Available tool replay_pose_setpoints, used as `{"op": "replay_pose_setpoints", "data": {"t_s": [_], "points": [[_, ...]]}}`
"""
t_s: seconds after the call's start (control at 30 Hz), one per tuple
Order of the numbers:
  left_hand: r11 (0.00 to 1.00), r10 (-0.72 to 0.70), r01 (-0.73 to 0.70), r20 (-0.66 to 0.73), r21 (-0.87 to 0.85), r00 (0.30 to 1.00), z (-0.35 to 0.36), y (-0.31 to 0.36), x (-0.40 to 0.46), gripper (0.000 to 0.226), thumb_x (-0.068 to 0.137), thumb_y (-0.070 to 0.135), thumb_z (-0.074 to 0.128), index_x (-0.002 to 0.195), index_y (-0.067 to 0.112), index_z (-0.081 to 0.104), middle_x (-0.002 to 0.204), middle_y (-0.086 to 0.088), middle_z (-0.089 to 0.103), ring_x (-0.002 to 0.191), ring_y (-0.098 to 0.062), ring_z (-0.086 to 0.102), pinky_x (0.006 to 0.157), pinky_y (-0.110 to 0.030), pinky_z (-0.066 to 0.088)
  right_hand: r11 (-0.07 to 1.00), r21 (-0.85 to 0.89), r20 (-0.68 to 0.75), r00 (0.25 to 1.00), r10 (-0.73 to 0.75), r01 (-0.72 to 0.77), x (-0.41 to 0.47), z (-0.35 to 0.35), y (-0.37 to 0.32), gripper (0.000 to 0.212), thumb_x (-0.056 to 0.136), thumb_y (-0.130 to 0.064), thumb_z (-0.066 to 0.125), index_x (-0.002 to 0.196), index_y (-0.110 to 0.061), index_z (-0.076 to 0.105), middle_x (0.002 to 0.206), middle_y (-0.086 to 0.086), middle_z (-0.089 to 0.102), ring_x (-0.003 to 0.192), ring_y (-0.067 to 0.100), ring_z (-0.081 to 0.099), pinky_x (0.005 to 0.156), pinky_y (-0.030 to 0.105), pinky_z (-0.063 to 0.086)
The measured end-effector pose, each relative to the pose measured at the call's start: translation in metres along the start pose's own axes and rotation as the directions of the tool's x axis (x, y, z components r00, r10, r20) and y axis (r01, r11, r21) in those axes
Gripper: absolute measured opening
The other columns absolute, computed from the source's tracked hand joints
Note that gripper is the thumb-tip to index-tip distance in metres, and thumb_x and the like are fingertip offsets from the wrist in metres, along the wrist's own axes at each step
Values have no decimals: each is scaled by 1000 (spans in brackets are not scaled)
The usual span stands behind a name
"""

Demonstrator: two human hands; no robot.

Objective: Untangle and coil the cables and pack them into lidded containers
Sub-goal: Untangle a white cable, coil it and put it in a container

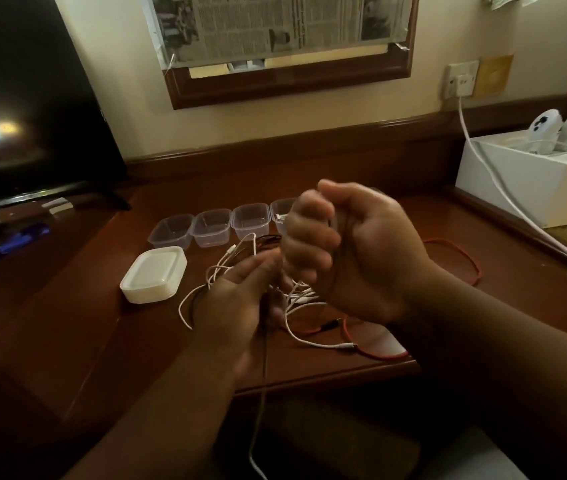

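A tangle of white cables [296, 299] with dark and red cables [462, 258] lies on the dark wooden desk [77, 306]. My right hand [351, 251] is raised above the pile, its fingers curled round a thin cable. Lower down, my left hand [240, 299] holds the same thin cable [263, 393], which hangs down past the desk's front edge. Behind the hands stands a row of clear plastic containers [212, 226], the rightmost partly hidden by my right hand. A stack of white lids [154, 273] sits to the left of the pile.
A dark television screen [25, 109] stands at the back left. At the right is a white box [531, 174] holding white devices, with a white cord [504, 188] running from a wall socket [459, 79] across it. A framed panel covered with newspaper [285, 32] hangs on the wall.
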State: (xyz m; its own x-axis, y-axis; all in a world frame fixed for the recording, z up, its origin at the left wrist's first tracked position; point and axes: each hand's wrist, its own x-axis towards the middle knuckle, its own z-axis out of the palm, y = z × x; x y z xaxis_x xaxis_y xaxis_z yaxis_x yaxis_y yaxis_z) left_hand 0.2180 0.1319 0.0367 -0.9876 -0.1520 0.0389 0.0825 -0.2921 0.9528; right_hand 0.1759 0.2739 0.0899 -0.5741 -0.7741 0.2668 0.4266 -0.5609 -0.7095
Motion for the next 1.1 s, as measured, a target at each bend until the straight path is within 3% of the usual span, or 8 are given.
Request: {"op": "replay_pose_setpoints", "data": {"t_s": [0.07,0.23,0.37,0.53,0.67,0.87,1.0,1.1], "points": [[994,-95,92,60,53,994,11,-6,-8,15,82,25,65,83,29,80,66,-1,60,47,-8,44,42,-20,31,893,-390,-91,955,-281,225,3,-5,-2,35,101,-33,30,76,-14,47,63,1,42,57,18,44,59,33,39],[652,264,-308,172,693,949,-3,-3,-3,16,91,27,65,99,39,71,72,17,70,61,-1,64,55,-16,48,-530,-833,93,904,-417,-158,3,-42,-2,24,101,-30,48,82,-18,52,71,-4,51,61,15,49,58,34,44],[509,494,-471,204,721,845,-22,9,13,13,80,33,72,93,31,75,81,15,73,75,-3,71,63,-18,56,-274,-908,-264,942,-207,-315,2,-42,6,32,105,-32,39,74,-25,42,71,-10,42,61,4,38,62,26,34],[923,263,-266,50,277,964,-18,10,25,21,61,44,75,75,29,78,70,0,69,56,-27,55,55,-32,43,855,-362,-171,928,332,-372,0,-30,5,48,101,-42,26,65,-17,45,54,-1,32,44,14,26,49,32,18],[1000,11,-11,23,20,1000,5,-9,18,28,68,40,70,91,26,78,64,-2,60,46,-12,43,42,-23,33,999,42,-19,999,35,-34,9,-27,4,37,100,-37,28,77,-15,46,62,-1,39,53,13,40,57,28,36],[935,-46,-20,176,354,983,10,-19,3,31,100,16,52,122,35,62,64,5,62,46,-9,45,47,-26,36,223,-969,5,909,-416,107,11,-46,9,21,100,-31,37,93,-23,55,79,-1,56,72,16,56,66,35,49],[659,74,-253,273,709,959,-9,-6,10,19,96,18,62,100,35,68,74,16,71,62,-2,64,59,-22,48,-491,-867,23,978,-207,-84,10,-54,17,24,103,-32,42,88,-18,54,76,-8,50,73,16,52,71,38,47],[487,203,-336,270,806,941,-18,5,16,16,90,19,69,97,32,75,76,18,71,64,0,65,57,-17,48,-500,-852,-41,971,-234,-156,8,-52,22,31,104,-37,34,76,-23,40,69,-7,45,68,18,50,64,35,40]]}}
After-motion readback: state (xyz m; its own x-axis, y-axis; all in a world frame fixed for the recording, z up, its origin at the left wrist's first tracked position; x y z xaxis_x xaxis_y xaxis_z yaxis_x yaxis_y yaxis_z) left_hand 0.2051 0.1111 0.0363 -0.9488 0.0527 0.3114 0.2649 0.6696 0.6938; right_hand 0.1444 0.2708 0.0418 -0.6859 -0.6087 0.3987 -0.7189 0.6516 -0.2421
